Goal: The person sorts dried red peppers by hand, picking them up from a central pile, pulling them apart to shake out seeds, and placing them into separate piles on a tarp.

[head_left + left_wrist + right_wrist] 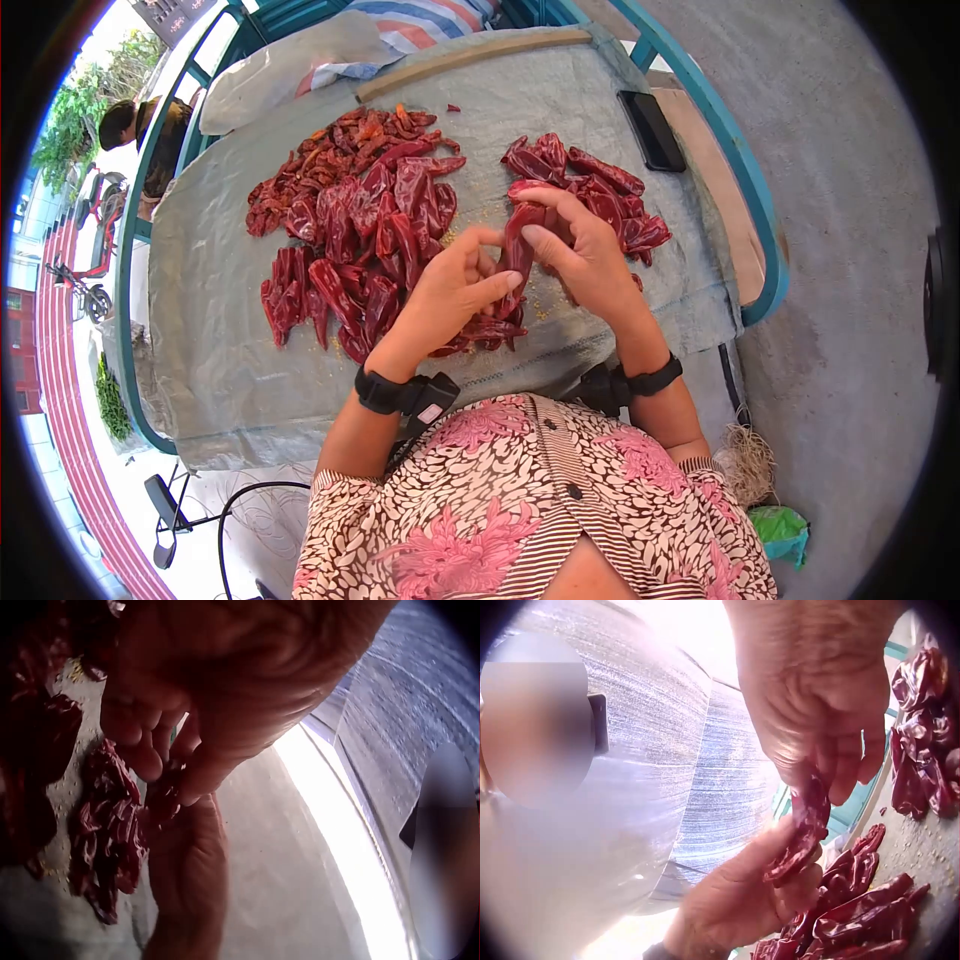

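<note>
Both hands hold one dried red chili pepper point(516, 250) over the cloth between the pepper piles. My left hand point(462, 284) pinches its lower part between thumb and fingers. At its upper end my right hand point(580, 245) grips with thumb and curled fingers. In the right wrist view the wrinkled, glossy pepper point(804, 832) spans from the right hand point(825, 712) down to the left hand point(739, 889). A large pile of dark red peppers point(350, 215) lies to the left. A smaller pile point(610, 195) sits behind and right of the right hand.
A grey-green woven sheet point(220, 330) covers the cart bed, with scattered pale seeds around the hands. A black phone point(651, 131) lies at the right. Teal rails point(735, 150) frame the cart, and a wooden strip point(470, 65) crosses the back. Someone in dark clothing point(165, 145) is beyond the left rail.
</note>
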Tool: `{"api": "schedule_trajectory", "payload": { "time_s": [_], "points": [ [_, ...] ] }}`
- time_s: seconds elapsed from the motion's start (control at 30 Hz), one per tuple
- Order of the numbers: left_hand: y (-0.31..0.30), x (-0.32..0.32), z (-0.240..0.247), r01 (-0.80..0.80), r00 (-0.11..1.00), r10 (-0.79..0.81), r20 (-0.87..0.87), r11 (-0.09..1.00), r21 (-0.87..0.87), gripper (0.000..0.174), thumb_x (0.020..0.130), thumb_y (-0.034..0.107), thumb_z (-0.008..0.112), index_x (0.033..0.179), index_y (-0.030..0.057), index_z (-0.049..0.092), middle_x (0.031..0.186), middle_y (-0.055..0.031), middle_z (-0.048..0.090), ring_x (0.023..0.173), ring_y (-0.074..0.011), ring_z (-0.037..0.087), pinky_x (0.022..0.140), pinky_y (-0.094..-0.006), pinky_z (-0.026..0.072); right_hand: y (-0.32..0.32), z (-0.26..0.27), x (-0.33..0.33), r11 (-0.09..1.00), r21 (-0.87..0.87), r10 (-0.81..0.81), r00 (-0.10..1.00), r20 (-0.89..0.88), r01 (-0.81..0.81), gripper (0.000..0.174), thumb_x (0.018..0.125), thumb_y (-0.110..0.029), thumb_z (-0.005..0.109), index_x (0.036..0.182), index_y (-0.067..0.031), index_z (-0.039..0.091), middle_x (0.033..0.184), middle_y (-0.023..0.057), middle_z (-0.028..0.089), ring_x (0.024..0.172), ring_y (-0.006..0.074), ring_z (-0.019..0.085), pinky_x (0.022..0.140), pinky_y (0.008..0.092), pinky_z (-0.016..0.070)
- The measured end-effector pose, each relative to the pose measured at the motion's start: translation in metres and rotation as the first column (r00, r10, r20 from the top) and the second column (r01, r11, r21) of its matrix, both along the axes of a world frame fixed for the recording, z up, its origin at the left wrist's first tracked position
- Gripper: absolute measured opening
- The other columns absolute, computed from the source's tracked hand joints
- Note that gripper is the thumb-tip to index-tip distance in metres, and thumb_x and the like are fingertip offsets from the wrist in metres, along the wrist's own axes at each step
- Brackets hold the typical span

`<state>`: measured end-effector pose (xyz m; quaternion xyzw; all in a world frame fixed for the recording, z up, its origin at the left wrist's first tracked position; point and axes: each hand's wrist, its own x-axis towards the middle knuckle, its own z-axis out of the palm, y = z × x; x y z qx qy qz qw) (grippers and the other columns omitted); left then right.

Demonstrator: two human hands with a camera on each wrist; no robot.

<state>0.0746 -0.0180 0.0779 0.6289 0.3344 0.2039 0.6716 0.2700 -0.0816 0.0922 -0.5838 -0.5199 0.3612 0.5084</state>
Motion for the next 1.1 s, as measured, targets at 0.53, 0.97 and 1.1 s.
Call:
{"api": "schedule_trajectory", "payload": {
  "time_s": [0.53,0.97,1.1],
  "points": [
    [-0.016,-0.003,0.001,-0.298,0.930,0.273,0.245,0.952,0.074,0.045,0.098,0.000,0.065,0.140,0.0045,0.051,0.107,-0.0017,0.064,0.086,-0.0042,0.057,0.074,-0.0209,0.0484,-0.008,-0.003,-0.017,0.978,-0.065,0.202,0.977,0.070,-0.198,0.045,0.091,-0.010,0.073,0.134,-0.0041,0.060,0.105,0.0119,0.069,0.088,0.0200,0.070,0.079,0.0326,0.0561],
    [-0.023,-0.025,-0.016,0.214,0.849,0.229,-0.477,0.676,0.705,0.035,0.084,0.006,0.070,0.118,0.0084,0.064,0.107,-0.0136,0.060,0.092,-0.0367,0.065,0.077,-0.0454,0.0528,-0.030,-0.015,-0.007,0.928,-0.314,0.365,0.655,0.661,-0.200,0.036,0.086,-0.019,0.075,0.118,-0.0095,0.062,0.116,0.0134,0.063,0.098,0.0362,0.067,0.082,0.0450,0.0544],
    [-0.020,-0.026,-0.023,0.106,0.866,0.306,-0.395,0.659,0.745,0.031,0.084,0.003,0.068,0.114,0.0049,0.062,0.098,-0.0150,0.062,0.087,-0.0346,0.065,0.075,-0.0436,0.0526,-0.031,-0.030,-0.018,0.944,-0.289,0.323,0.637,0.699,-0.162,0.037,0.085,-0.019,0.076,0.119,-0.0104,0.063,0.108,0.0126,0.062,0.098,0.0350,0.067,0.081,0.0441,0.0535]
  ]
}}
